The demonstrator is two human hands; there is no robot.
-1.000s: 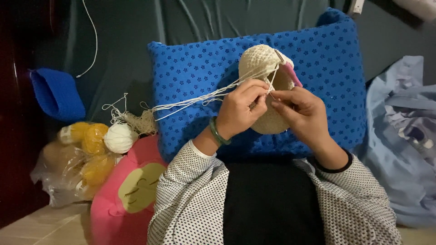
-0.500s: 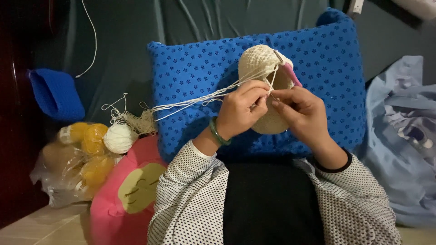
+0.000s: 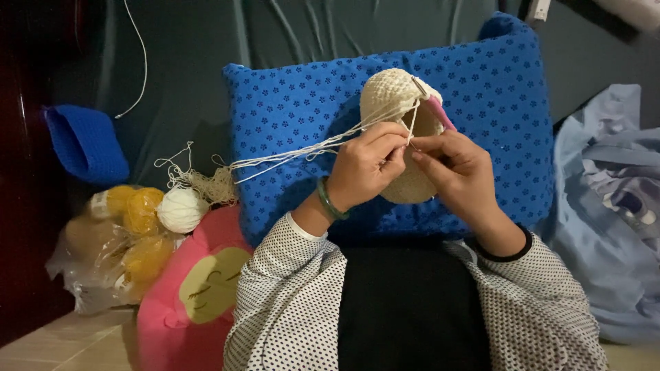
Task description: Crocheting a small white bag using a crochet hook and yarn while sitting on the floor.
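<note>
cream crochet piece [image 3: 402,130] sits raised over the blue dotted pillow [image 3: 509,117], between your two hands, so the open rim faces you; your left hand [image 3: 364,172] curls around its near edge, fingers pinched on the fabric, with the pale yarn strands [image 3: 289,154] running taut to the white ball [image 3: 181,209]; your right hand [image 3: 457,168] is pressed closed on the pink-handled hook [image 3: 433,106], tip at the rim

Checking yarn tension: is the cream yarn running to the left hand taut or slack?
Taut: the cream yarn runs straight from the tangle to the left hand.
</note>
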